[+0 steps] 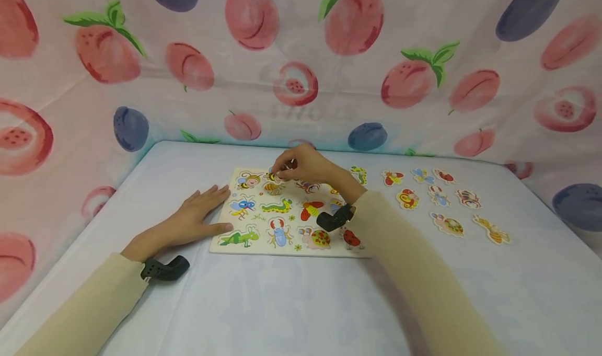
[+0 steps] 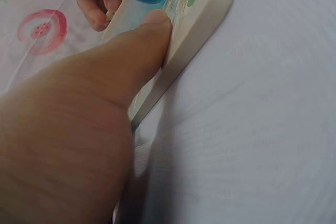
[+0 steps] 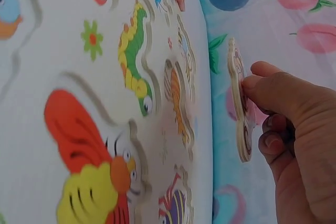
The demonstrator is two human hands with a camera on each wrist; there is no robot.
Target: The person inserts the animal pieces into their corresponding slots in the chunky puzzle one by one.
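Observation:
A wooden insect puzzle board (image 1: 263,251) lies on the table with pictured, cut-out recesses. My left hand (image 1: 197,217) rests flat at its left side, fingers straight; in the left wrist view the thumb (image 2: 149,38) presses on the board's edge. Over the board's far part, my right hand (image 1: 308,163) pinches a thin wooden puzzle piece (image 3: 240,100) between thumb and fingers. The piece stands on edge, raised off the board in the right wrist view, with its picture mostly turned away. Below it are the bee recess (image 1: 273,188) and the caterpillar recess (image 3: 135,59).
Several loose insect pieces lie right of the board, among them a ladybird (image 1: 444,176), a beetle (image 1: 439,195), a snail (image 1: 448,225) and a yellow bee-like piece (image 1: 491,229). A caterpillar piece (image 1: 359,175) lies by the board's far right corner. A fruit-print curtain (image 1: 301,32) hangs behind the white table.

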